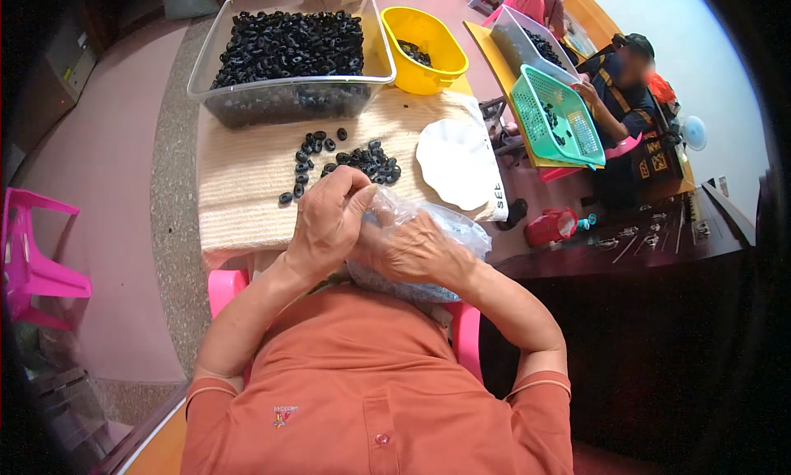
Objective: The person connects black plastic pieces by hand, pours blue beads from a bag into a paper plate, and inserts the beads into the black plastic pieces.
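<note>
My left hand [325,215] is closed, its thumb and fingers pinched at the rim of a clear plastic bag [465,232] at the table's front edge. My right hand [416,246] lies curled at the bag's mouth, with clear film over part of its fingers; whether a small piece is between the fingertips is hidden. Small bluish contents show through the bag, too blurred to name. Just beyond my hands, a loose pile of small black oval parts [375,163] rests on a striped towel [247,178]. A white scalloped plate [455,162] sits to the right of the pile.
At the back stand a clear bin [288,84] heaped with black parts and a yellow basin [449,59] holding some more. To the right, a person [622,88] sits by a green basket [527,104]. A pink stool [41,265] stands on the left.
</note>
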{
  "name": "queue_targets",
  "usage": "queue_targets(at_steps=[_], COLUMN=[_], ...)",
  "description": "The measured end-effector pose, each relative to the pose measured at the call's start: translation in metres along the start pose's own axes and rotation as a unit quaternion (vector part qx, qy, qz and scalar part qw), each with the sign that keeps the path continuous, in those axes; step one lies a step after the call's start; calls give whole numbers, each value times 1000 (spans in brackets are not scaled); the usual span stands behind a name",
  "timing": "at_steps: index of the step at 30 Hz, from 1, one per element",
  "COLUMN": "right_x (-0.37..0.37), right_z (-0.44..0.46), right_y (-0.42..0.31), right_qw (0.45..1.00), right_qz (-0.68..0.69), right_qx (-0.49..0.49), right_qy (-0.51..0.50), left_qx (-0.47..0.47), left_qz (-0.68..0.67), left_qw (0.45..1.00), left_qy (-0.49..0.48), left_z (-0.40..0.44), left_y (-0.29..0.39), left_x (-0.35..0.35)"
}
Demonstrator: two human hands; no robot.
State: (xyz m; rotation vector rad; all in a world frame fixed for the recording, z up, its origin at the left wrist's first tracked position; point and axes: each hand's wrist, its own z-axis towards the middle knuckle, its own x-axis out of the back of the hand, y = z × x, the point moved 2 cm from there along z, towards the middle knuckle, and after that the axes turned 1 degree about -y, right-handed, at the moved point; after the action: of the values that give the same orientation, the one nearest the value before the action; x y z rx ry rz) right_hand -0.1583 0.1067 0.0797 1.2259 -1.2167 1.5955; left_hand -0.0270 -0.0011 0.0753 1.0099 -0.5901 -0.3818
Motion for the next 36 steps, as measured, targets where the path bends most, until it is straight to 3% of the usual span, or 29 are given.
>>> queue_targets(at_steps=[4,9,16,19,22,28,31,36], right_x=[3,16,26,32,43,52,52,39], right_z=[-6,-9,-12,-14,-18,-29,-26,-28], right_y=[6,-4,-4,-3,-9,-16,-22,-11], right_qw=[1000,992,997,995,984,989,975,981], right_qz=[25,-16,-44,-13,-80,-83,-105,-148], right_qx=[-4,-53,32,-57,-92,-81,-110,-53], right_qy=[-2,-113,48,-87,-132,-96,-160,-114], left_qx=[57,77,84,93,69,58,31,21], left_qz=[-38,-57,-78,-93,-74,-74,-79,-83], left_qw=[997,995,993,991,995,995,996,996], left_qy=[-19,-21,-28,-31,-26,-32,-15,0], left_z=[2,0,0,-1,-1,-3,-5,-6], left_y=[0,-2,-4,2,3,8,6,1], left_x=[-1,-8,-10,-11,-10,-10,-13,-12])
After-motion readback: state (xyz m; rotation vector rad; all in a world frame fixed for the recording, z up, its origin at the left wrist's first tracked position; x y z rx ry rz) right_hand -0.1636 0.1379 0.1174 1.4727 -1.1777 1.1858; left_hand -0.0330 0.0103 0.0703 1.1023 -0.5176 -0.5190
